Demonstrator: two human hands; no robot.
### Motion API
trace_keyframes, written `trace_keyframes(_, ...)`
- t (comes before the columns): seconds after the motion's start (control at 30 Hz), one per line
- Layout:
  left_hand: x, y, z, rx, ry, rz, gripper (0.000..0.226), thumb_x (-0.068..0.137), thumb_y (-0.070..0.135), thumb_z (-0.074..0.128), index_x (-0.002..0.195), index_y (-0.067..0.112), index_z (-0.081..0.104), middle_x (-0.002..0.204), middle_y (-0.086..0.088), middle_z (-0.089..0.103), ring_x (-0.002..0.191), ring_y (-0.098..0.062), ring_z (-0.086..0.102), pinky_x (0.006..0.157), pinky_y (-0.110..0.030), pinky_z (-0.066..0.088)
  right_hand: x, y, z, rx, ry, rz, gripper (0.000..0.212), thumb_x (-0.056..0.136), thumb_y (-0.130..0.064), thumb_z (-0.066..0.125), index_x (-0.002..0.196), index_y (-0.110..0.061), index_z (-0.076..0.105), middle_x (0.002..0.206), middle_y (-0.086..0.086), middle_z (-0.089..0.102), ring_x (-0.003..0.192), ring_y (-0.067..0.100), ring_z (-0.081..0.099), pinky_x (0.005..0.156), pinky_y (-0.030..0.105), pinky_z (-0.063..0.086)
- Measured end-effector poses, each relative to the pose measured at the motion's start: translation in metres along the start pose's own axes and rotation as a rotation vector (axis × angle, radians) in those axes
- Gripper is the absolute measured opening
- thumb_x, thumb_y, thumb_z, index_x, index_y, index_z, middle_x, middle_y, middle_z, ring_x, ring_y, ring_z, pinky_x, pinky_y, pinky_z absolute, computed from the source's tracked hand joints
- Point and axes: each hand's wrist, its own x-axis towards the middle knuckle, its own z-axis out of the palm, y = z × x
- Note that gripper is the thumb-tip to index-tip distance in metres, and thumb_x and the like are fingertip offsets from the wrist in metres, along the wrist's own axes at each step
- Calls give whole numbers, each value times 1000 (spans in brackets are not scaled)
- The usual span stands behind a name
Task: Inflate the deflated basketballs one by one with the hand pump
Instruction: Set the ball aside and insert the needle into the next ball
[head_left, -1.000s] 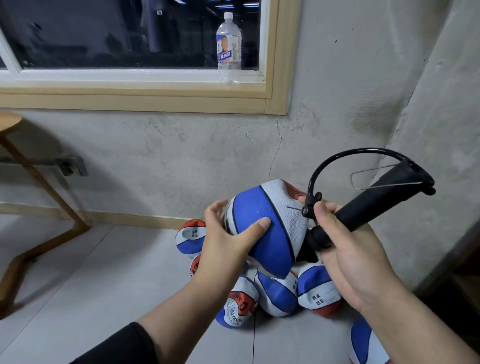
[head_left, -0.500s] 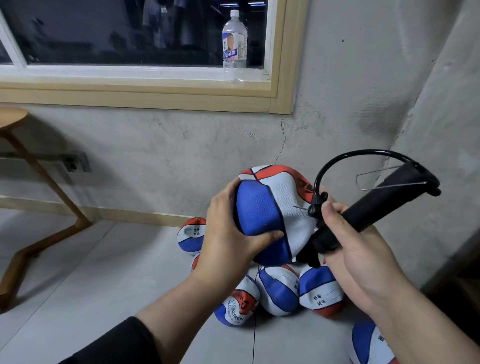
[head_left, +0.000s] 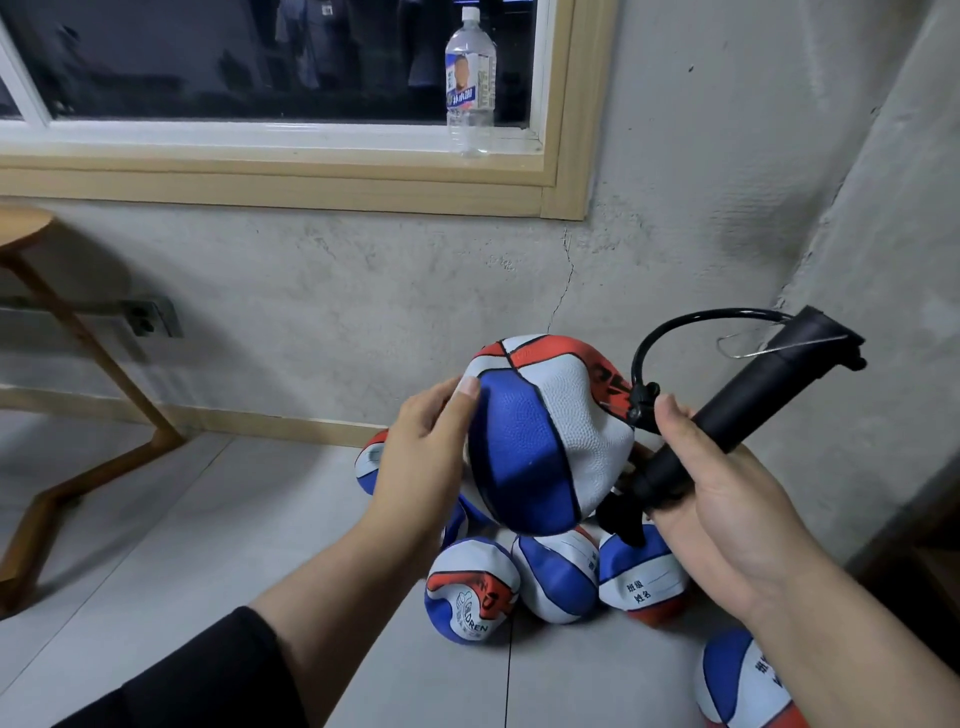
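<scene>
1. Head view: the held basketball (head_left: 540, 441) sits at centre frame, raised above the pile of basketballs (head_left: 550, 577) lying on the floor (head_left: 156, 545) at its 6 o'clock.
2. The left hand (head_left: 415, 457) cups the ball from its 9 o'clock side, thumb curled onto the blue panel. The right hand (head_left: 711, 493) is wrapped round the black hand pump (head_left: 748, 410) at the ball's 3 o'clock.
3. The pump barrel points toward 2 o'clock. Its black hose (head_left: 675, 332) loops back to a fitting just beside the dented white panel; whether the needle is seated cannot be told.
4. Handling, judged: the ball is underfilled, so light and soft. The skin is pebbled rubber, with red, white and blue panels split by black seams, and should give good friction. The dent at 3 o'clock is likely to yield under needle pressure.
5. Hold point, judged: brace the firm, rounded side opposite the valve. Avoid squeezing the dented panel.
6. The pump looks like rigid plastic; the hose is flexible. Grip the barrel low, as shown.
</scene>
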Motion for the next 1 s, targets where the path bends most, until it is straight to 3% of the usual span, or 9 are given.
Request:
trace_keyframes(0.07,3,0,1,-88,44,-105,31,96,48,68,113,24,73,106,8,79,108,-12,72,95,-37,57,0,0,0,-10,-9,8,39,94,-35,62,119,-7,70,126,18,71,123,32,66,100,47,56)
trace_keyframes(0.2,8,-5,-1,-250,-16,-304,70,76,65,80,123,15,70,112,-3,79,107,-21,75,96,-42,57,0,-2,2,-11,-23,14,46,95,-37,62,126,-4,69,128,18,70,124,30,66,102,48,53)
trace_keyframes(0.33,4,-6,-1,-202,-166,-365,81,64,70,87,132,33,62,122,7,75,110,-17,74,86,-46,63,1,3,0,-67,-3,10,61,89,-39,68,129,7,60,131,24,67,127,34,63,107,49,50)
trace_keyframes(0.4,5,-8,1,-201,-156,-357,90,55,65,90,134,39,57,125,7,73,109,-19,74,81,-48,64,0,7,-1,-120,-18,7,59,87,-41,70,127,2,64,130,18,69,128,32,62,105,49,50)
trace_keyframes(0.5,9,-14,1,-184,-58,-308,95,51,55,89,138,38,53,128,3,71,110,-21,73,81,-45,64,0,7,-1,-172,-57,13,50,86,-42,70,117,-3,68,127,11,71,129,29,61,109,49,47)
trace_keyframes(0.6,10,-16,-1,-100,17,-200,93,56,48,83,143,37,49,129,4,67,113,-19,68,74,-35,61,2,3,0,-198,-46,-7,66,78,-55,84,123,-10,67,141,7,63,137,25,55,117,51,39)
trace_keyframes(0.7,7,-15,-1,34,18,-53,92,65,43,77,150,39,43,134,10,63,118,-11,64,92,-32,57,3,-4,2,-160,-24,-25,53,67,-56,87,106,-22,75,149,9,57,140,24,52,118,52,37)
trace_keyframes(0.83,2,-13,1,187,6,158,97,71,43,77,158,37,34,149,16,49,136,-3,49,117,-36,42,4,-13,-1,-157,-96,19,61,83,-46,83,110,4,60,135,27,62,135,34,56,113,60,43)
trace_keyframes(1.0,0,-10,4,260,14,304,94,74,40,75,156,36,30,132,30,43,130,12,42,109,-13,33,2,-31,-6,-102,-82,8,44,79,-38,78,109,-9,63,139,26,57,130,24,53,111,54,42)
